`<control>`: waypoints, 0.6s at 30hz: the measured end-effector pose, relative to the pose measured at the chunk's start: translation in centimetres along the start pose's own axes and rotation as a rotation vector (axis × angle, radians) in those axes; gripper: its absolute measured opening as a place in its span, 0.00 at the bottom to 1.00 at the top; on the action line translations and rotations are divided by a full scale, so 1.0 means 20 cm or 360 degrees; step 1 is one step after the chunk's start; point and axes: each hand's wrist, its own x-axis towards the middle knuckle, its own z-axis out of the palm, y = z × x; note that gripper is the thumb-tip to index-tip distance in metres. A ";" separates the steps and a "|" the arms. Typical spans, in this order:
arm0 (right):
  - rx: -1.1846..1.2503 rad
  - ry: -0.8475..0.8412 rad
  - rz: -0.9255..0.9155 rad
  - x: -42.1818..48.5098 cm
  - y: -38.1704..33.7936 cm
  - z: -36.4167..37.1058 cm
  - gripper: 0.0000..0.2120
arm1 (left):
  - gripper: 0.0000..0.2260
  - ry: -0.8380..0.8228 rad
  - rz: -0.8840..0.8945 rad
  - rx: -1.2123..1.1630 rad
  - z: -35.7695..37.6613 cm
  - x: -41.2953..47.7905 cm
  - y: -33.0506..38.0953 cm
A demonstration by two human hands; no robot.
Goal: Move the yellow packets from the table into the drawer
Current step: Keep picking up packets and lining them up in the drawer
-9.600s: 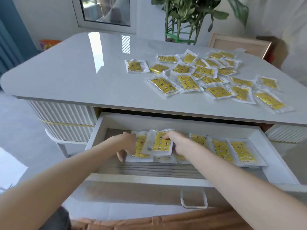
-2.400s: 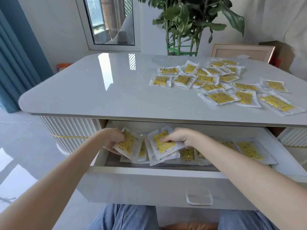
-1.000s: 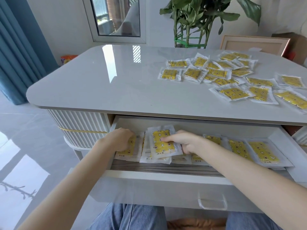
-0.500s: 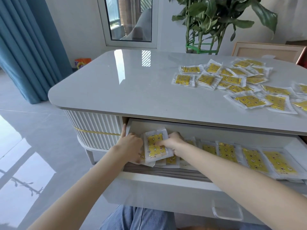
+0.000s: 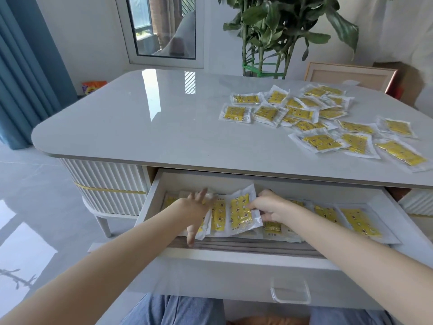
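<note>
While both arms reach into the open drawer (image 5: 234, 273), they hide part of the yellow packets (image 5: 358, 221) lying inside.
The left hand (image 5: 198, 213) lies spread on them; the right hand (image 5: 273, 207) pinches the edge of the top packet (image 5: 240, 213), clear-wrapped and yellow-patterned; beyond, loose packets (image 5: 316, 118) crowd the table (image 5: 164, 127), the rightmost cut off.

the white pull-out drawer (image 5: 234, 255) stands open under the glossy pale grey tabletop (image 5: 152, 127). the left grip (image 5: 195, 208) lies with fingers spread on overlapping packets (image 5: 218, 218) at the drawer's left end. the right grip (image 5: 269, 207) pinches a tilted yellow clear-wrapped packet (image 5: 241, 214) just beside them. a row of flat packets (image 5: 358, 221) fills the drawer's right. loose packets (image 5: 321, 143) lie scattered on the tabletop's right half, near a leafy green plant (image 5: 281, 24)
</note>
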 end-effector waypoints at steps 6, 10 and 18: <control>-0.0617 0.0269 -0.0112 -0.04 0.06 -0.04 0.34 | 0.55 0.0085 0.0006 0.0078 0.08 0.04 -0.05; -0.1213 0.0349 -0.0438 -0.12 0.06 -0.02 0.36 | 0.54 0.0102 -0.0058 -0.0076 0.09 0.04 -0.10; -0.2008 -0.0143 -0.0748 -0.23 0.07 0.04 0.43 | 0.50 -0.0081 -0.0161 -0.0085 0.08 0.02 -0.14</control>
